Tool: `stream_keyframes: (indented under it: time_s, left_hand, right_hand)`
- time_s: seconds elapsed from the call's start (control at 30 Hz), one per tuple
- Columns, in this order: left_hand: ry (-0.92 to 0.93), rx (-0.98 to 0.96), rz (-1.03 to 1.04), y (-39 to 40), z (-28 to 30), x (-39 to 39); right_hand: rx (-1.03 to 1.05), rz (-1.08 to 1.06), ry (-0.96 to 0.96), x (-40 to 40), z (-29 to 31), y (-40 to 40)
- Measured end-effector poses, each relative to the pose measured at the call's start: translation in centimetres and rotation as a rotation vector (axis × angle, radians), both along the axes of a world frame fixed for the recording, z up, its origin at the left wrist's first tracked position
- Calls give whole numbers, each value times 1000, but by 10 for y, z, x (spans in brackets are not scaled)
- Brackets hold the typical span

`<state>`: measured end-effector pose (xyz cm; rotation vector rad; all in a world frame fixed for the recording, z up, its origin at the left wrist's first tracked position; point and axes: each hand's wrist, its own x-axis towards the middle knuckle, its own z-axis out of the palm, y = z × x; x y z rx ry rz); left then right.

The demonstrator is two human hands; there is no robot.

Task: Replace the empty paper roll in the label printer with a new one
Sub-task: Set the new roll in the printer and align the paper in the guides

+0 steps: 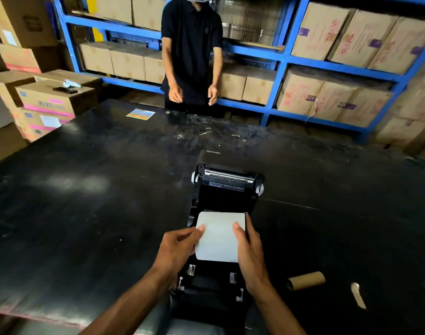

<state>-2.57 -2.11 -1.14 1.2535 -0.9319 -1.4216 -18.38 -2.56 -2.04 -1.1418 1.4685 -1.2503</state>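
Both hands' fingers clamped on smooth white paper roll over open black plastic printer.

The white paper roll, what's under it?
The open label printer lies under the new paper roll, held by left hand and right hand. The bay directly beneath is covered by the roll.

Bare table left of printer; right side: cardboard core, paper scrap.

I am seeing both of my forearms running off the bottom edge. My left hand and right hand are covering the paper roll's ends. The warning label inside the printer lid is reading too small.
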Motion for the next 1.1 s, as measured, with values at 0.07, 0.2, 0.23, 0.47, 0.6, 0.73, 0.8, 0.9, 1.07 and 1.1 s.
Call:
stream_keyframes:
  time_s: [0.07, 0.2, 0.23, 0.47, 0.6, 0.73, 0.8, 0.9, 1.07, 1.1]
  left_hand:
    - [42, 16, 1, -4, 0, 3]
    - [62, -3, -25, -7, 0, 2]
    - [47, -9, -23, -8, 1, 1]
    - [-103, 4, -96, -23, -1, 3]
    - [-168, 21, -116, -27, -10, 3]
    - [-253, 14, -137, -28, -17, 7]
    - [-273, 6, -139, -26, -19, 8]
    - [-313, -7, -146, -21, -21, 8]
    - [-443, -83, -148, -14, -30, 10]
    - [-472, -96, -148, -13, -31, 11]
  right_hand:
    - [12, -13, 67, 3, 1, -5]
    - [68, 5, 192, -1, 2, -15]
    - [84, 17, 214, -2, 1, -16]
    - [189, 110, 308, -13, -14, -14]
    - [218, 161, 331, -15, -22, -11]
    - [252, 208, 404, -17, -28, -12]
    - [255, 230, 440, -19, -29, -14]
    - [258, 268, 506, -22, -32, -14]
    - [265, 294, 577, -23, -37, -4]
    - [260, 295, 575, -22, -37, -1]
